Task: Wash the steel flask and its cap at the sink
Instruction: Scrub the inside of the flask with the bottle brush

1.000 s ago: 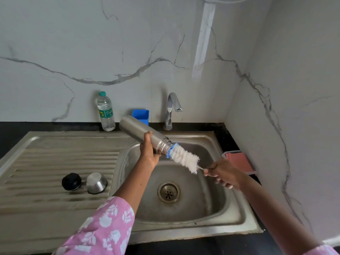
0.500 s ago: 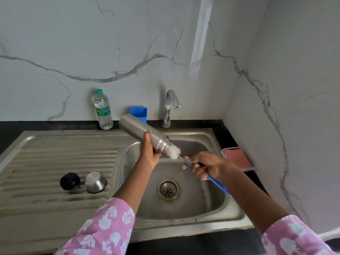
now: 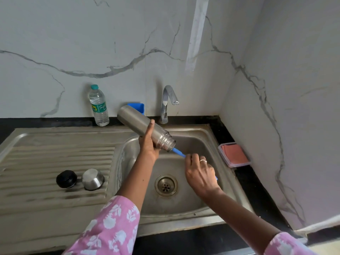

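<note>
In the head view, the left hand (image 3: 148,144) is wrapped around the middle of the flask (image 3: 145,127), holding it tilted over the sink (image 3: 211,142) with its base up toward the wall and its threaded mouth angled down to the right. The right hand (image 3: 200,172) is closed on the blue handle of a brush (image 3: 179,152), whose head is out of sight inside the flask; only a short length of handle shows between the mouth and the fingers. The tap (image 3: 168,100) stands just behind, and no water seems to be running, though the spout is small in frame.

The cap (image 3: 93,179) sits mouth-down on the ribbed drainer to the left, well apart from the flask, with a black stopper (image 3: 66,178) just beside it. Neither is being handled, so the cap probably has yet to be washed.

A water bottle (image 3: 99,105) stands at the back of the surface, near the raised base of the flask.

The risks lie in the scrubbing. The flask is held by one hand alone on smooth steel, likely wet; a hard push of the brush could make it slip or twist into the sink. A fast pull-out could flick water from the bristles. A wide swing of the base could also knock the bottle.
</note>
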